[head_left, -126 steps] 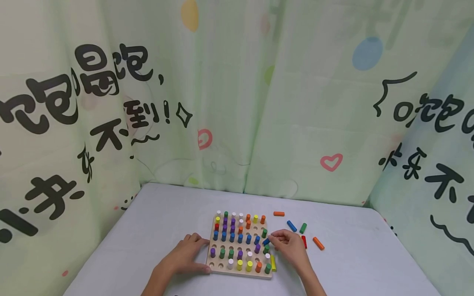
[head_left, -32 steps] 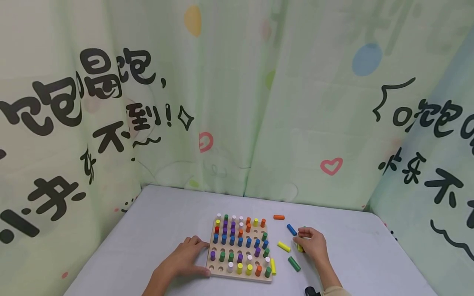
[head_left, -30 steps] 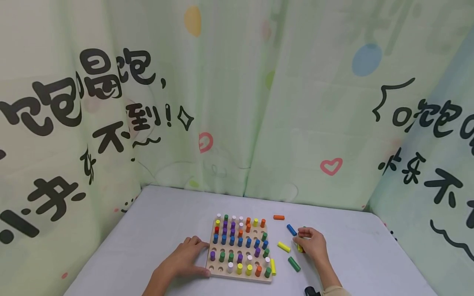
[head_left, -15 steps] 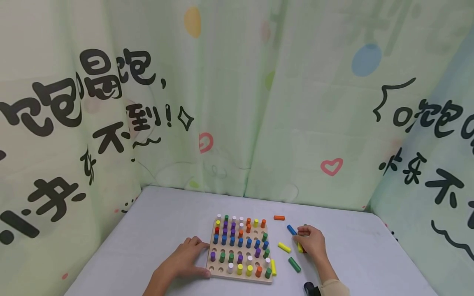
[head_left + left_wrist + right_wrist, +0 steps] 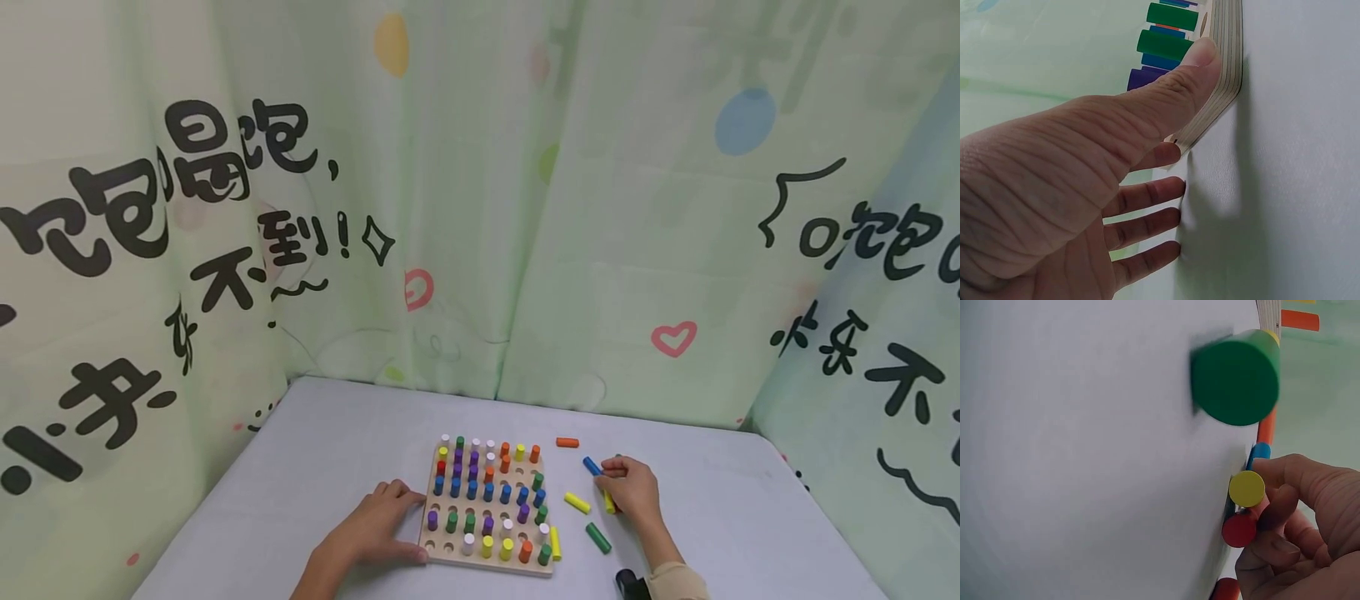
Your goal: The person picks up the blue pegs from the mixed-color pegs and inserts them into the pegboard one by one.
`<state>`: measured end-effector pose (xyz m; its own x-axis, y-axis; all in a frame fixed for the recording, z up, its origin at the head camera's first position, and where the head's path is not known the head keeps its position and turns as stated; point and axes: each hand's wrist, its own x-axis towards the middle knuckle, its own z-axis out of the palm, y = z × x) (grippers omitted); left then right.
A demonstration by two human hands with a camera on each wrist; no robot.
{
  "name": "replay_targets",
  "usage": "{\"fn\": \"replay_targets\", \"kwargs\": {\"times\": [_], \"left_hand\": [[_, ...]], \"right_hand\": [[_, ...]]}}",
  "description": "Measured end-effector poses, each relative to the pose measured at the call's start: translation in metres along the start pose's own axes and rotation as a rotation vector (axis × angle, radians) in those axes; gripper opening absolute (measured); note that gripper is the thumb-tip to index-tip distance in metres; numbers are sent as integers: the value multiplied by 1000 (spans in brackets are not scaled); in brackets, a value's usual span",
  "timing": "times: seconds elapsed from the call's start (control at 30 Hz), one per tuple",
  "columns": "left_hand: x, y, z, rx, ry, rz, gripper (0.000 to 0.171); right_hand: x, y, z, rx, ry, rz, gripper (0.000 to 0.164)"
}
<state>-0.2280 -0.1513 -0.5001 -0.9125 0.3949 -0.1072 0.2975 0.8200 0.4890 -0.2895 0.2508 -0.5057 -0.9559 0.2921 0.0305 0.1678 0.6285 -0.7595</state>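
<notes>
My left hand [image 5: 373, 527] rests against the left side of a wooden pegboard [image 5: 465, 562] filled with rows of coloured pegs. In the left wrist view its thumb [image 5: 1200, 56] lies at the board's corner, and several fingers extend along the tabletop. To the board's right, my right hand [image 5: 632, 490] is down among loose pegs with curled fingers. Its thumb [image 5: 1272, 464] meets the near end of a blue peg [image 5: 1260, 452]; whether it pinches that peg is hidden. Just below lie a yellow peg [image 5: 1247, 489] and a red peg [image 5: 1239, 530], close to the curled fingers.
Loose on the white table [image 5: 337, 425] are an orange peg [image 5: 567, 442], a yellow peg [image 5: 577, 502] and a green peg [image 5: 597, 537]. Another yellow peg [image 5: 555, 543] lies along the board's right edge. A black object [image 5: 632, 585] shows by the right sleeve. Printed curtains [image 5: 600, 250] enclose the table.
Since the oldest frame, a blue peg has gone into the blue row's right end. My right hand has moved right, and yellow and green pegs now lie there. Recently it barely shifts.
</notes>
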Motion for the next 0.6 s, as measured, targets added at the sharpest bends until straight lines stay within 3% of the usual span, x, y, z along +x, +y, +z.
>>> {"fn": "replay_targets", "kwargs": {"times": [0.6], "left_hand": [[0,1,0,10,5,-3,81]], "right_hand": [[-16,1,-6,84,21,7,26]]}}
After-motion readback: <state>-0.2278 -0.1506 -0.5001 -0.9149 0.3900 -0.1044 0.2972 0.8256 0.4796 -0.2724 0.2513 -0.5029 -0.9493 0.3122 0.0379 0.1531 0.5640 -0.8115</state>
